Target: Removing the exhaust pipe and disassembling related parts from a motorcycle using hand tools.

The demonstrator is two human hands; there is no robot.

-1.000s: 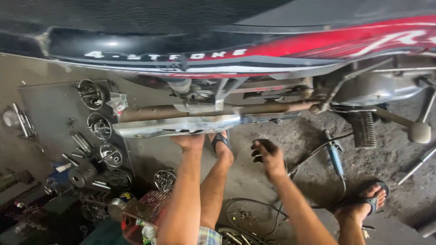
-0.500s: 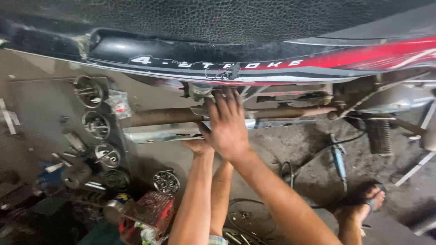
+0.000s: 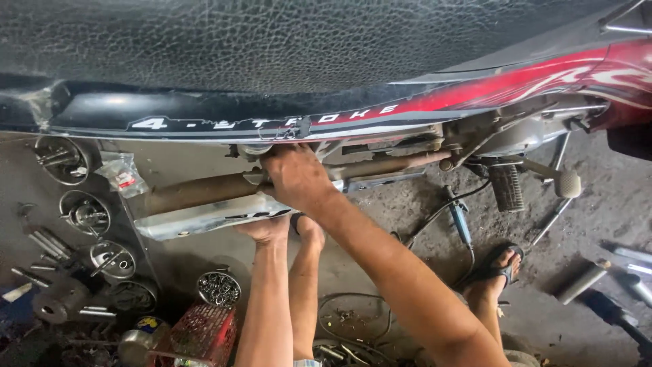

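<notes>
Two hands: left hand (image 3: 266,230) under exhaust pipe (image 3: 204,192), right hand (image 3: 297,178) atop.

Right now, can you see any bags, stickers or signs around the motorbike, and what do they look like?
Clear plastic bag: on the floor left of the exhaust pipe, crumpled, with a small red and white label inside.
Lettering strip: along the black side panel under the seat, white letters.
Flame graphic: right side panel, red with silver swirls.

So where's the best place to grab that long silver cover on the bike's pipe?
Probably from underneath, near the middle. The silver cover lies long and nearly level below the brown pipe, so a palm under it carries its weight, as the left hand does. The right hand steadies from above.
</notes>
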